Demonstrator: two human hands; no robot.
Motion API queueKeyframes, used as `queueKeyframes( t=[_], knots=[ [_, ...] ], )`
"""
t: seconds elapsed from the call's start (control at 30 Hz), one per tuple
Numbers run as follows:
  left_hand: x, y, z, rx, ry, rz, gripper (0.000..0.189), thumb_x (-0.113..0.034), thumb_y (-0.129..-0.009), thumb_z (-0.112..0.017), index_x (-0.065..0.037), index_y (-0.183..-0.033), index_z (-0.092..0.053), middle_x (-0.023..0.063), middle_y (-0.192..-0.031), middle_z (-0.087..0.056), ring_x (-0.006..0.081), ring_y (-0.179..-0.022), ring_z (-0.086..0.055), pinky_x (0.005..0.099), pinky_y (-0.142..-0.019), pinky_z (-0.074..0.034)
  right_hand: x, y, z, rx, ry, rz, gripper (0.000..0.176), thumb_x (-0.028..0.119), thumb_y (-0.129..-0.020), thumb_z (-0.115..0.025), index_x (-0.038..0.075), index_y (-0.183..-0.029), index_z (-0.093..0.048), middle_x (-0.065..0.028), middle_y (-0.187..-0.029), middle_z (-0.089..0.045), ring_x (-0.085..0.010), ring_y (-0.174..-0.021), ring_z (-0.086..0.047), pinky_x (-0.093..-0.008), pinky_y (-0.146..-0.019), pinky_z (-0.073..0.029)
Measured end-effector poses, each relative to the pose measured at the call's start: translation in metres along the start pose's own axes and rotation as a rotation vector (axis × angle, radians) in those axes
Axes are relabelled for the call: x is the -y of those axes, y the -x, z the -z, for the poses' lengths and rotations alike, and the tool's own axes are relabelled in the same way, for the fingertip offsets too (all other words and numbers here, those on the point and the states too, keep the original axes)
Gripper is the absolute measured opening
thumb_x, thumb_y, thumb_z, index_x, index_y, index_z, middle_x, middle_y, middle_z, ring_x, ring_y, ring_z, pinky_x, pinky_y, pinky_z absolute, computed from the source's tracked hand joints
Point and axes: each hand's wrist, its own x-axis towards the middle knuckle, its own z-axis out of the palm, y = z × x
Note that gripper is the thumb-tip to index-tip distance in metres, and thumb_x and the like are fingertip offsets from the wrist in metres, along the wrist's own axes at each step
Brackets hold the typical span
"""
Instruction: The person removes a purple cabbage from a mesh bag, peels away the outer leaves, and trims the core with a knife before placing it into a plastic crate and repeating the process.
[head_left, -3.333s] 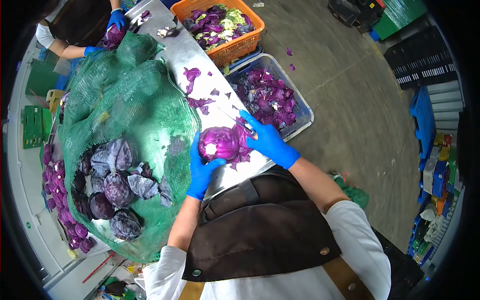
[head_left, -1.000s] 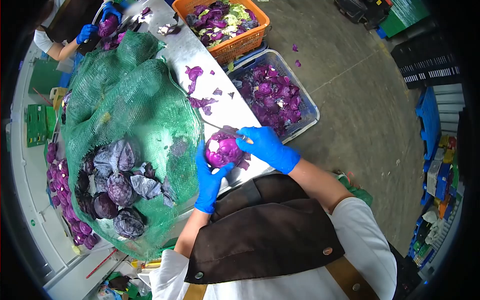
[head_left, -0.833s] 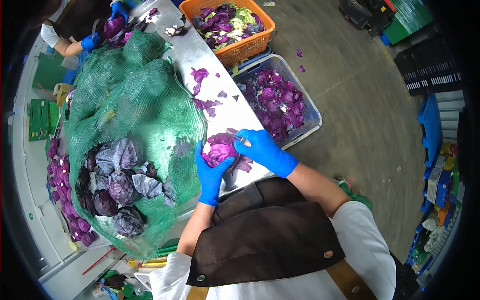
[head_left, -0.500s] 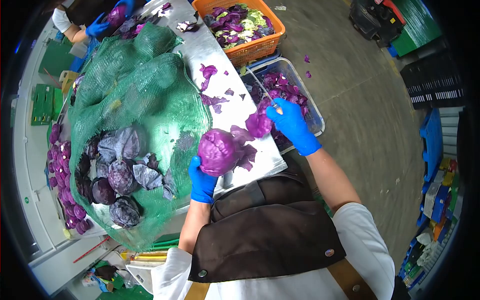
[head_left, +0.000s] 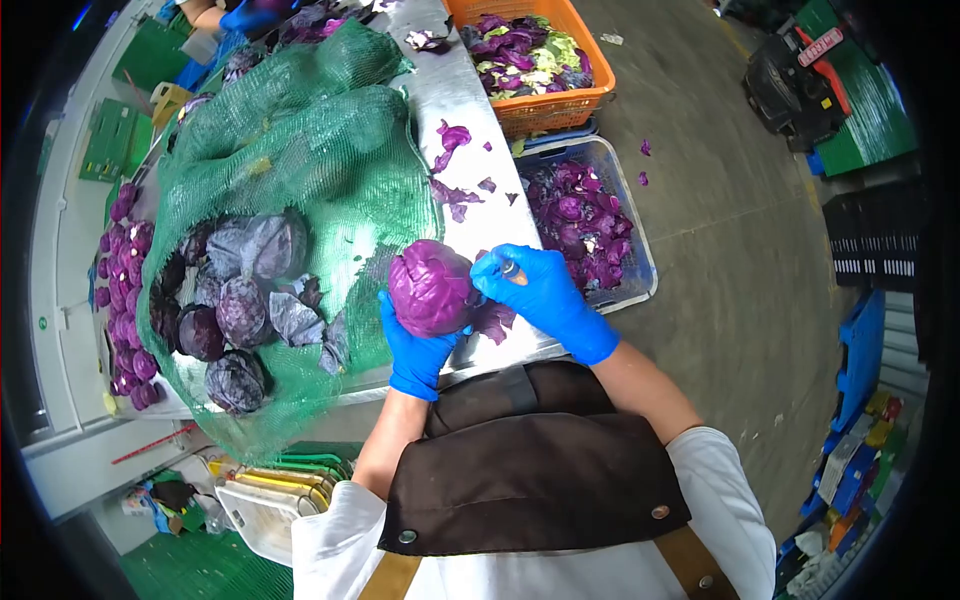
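Observation:
My left hand [head_left: 415, 350], in a blue glove, cups a peeled red cabbage [head_left: 430, 288] from below and the left, above the table's near end. My right hand [head_left: 540, 295], gloved in blue too, is closed on a knife [head_left: 513, 272]; its brownish handle shows between the fingers, while the blade is largely hidden. The right fingers come right up to the cabbage's right side. A loose purple leaf [head_left: 493, 322] lies on the metal table just below them. To the left, dark unpeeled cabbages [head_left: 243, 312] sit on a green mesh sack [head_left: 335, 165].
A blue-grey crate [head_left: 648, 262] of purple leaves stands right of the metal table [head_left: 490, 215], with an orange crate [head_left: 560, 108] of leaf scraps behind it. Peeled cabbages [head_left: 122, 290] line the table's far left. A co-worker's gloved hand [head_left: 250, 18] shows at the top.
My right hand has moved left from over the leaf crate to the cabbage, and the leaf it had with the knife is gone from it. The left hand still holds the cabbage.

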Motion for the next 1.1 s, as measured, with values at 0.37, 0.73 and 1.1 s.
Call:
queueKeyframes(
  t=[0.37, 0.73, 1.1],
  knots=[
    [0.015, 0.013, -0.005, 0.046, -0.568, -0.224, 0.076, -0.065, -0.096, -0.033, -0.013, -0.152, -0.031, 0.0202, -0.151, -0.039, 0.0408, -0.133, -0.045, 0.0590, -0.105, -0.042, 0.025, -0.010, 0.009, 0.273, -0.134, -0.194, 0.017, 0.010, -0.085, -0.074, 0.004, -0.099, -0.066, -0.0010, -0.085, -0.064, -0.0081, -0.075, -0.061, -0.0265, -0.070, -0.053],
    [0.003, 0.029, 0.041, 0.256, 0.708, 0.093, 0.085, -0.061, -0.095, -0.042, 0.001, -0.152, -0.026, 0.0371, -0.143, -0.039, 0.0547, -0.116, -0.054, 0.0601, -0.087, -0.055, -0.029, -0.001, 0.002, 0.078, 0.104, -0.403, 0.033, 0.028, -0.095, -0.067, 0.000, -0.113, -0.063, -0.0075, -0.091, -0.068, -0.0168, -0.076, -0.065, -0.0318, -0.067, -0.053],
    [-0.261, 0.182, 0.145, -0.302, 0.091, -0.929, 0.077, -0.068, -0.087, -0.047, -0.015, -0.143, -0.047, 0.0186, -0.139, -0.054, 0.0395, -0.116, -0.058, 0.0540, -0.087, -0.054, -0.153, -0.004, 0.055, -0.473, -0.226, -0.422, 0.025, 0.021, -0.094, -0.063, 0.005, -0.112, -0.066, -0.0069, -0.080, -0.069, -0.0084, -0.048, -0.049, -0.0264, -0.040, -0.036]
  ],
)
